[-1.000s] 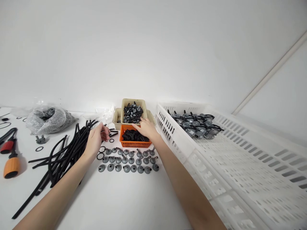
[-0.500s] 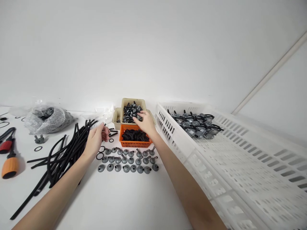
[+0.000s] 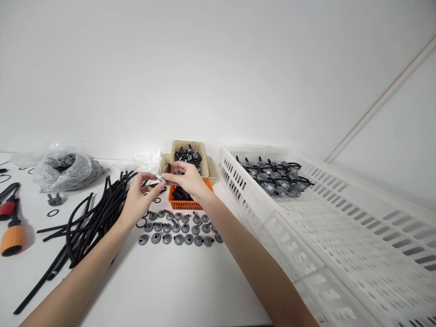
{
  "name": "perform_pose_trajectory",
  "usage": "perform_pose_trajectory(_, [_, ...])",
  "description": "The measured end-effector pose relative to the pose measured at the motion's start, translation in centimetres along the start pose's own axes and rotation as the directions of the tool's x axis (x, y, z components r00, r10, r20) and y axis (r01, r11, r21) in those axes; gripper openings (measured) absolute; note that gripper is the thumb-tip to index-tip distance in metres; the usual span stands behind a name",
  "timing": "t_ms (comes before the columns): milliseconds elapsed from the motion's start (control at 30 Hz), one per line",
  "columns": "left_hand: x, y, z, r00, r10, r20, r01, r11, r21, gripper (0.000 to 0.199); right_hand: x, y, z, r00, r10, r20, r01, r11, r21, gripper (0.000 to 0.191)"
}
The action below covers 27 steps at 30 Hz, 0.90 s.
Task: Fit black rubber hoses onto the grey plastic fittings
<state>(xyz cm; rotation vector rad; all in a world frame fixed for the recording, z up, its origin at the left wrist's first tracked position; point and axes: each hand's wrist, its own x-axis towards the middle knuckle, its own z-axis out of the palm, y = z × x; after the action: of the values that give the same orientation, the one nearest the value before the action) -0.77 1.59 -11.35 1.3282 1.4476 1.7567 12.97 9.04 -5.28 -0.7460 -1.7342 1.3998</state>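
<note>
In front of the beige tub, my right hand [image 3: 185,179] pinches a small grey fitting [image 3: 162,180] with a black stub. My left hand [image 3: 141,193] meets it from the other side, thumb and forefinger closed at the grey end. Below the hands, several grey round fittings [image 3: 179,239] with short spouts stand in rows on the white table. More grey and black fittings fill the beige tub [image 3: 204,156]. My right hand partly covers the orange basket [image 3: 185,205] of black pieces.
Black tubes [image 3: 102,218] lie in a heap at left, near a bubble-wrap bag [image 3: 73,170] and an orange-handled tool [image 3: 13,238]. On the right, a large white crate [image 3: 306,236] holds assembled grey parts [image 3: 279,177] with black tubes. Black rings [image 3: 53,212] are scattered about.
My right hand has come out of the beige tub toward the left, bringing a grey fitting. My left hand has moved slightly right and its fingers now meet the fitting.
</note>
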Motion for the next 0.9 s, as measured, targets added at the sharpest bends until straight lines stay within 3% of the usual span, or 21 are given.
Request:
perform_pose_trajectory(133, [-0.1,-0.2,0.3,0.997,0.064,0.031,-0.064,0.998,-0.018,0.036,-0.6,-0.2,0.8,0.998,0.067,0.024,-0.07,0.982,0.174,0.032])
perform_pose_trajectory(300, [-0.1,-0.4,0.2,0.989,0.141,0.037,-0.143,0.988,0.055,0.036,-0.9,0.0,1.0,0.99,0.125,0.069,-0.138,0.962,0.237,0.033])
perform_pose_trajectory(600, [-0.2,-0.2,-0.2,0.967,0.253,0.013,-0.252,0.953,0.171,0.033,-0.4,0.4,0.3,0.966,0.185,0.179,-0.185,0.983,-0.017,0.026])
perform_pose_trajectory(733, [-0.2,-0.3,-0.2,0.959,0.283,0.004,-0.279,0.942,0.185,0.03,-0.1,0.9,-0.2,0.933,0.236,0.272,-0.237,0.971,-0.029,0.036])
perform_pose_trajectory(900, [-0.1,-0.5,-0.2,0.964,0.266,0.014,-0.265,0.956,0.127,0.029,0.2,0.8,-0.6,0.898,0.28,0.339,-0.281,0.959,-0.048,0.029])
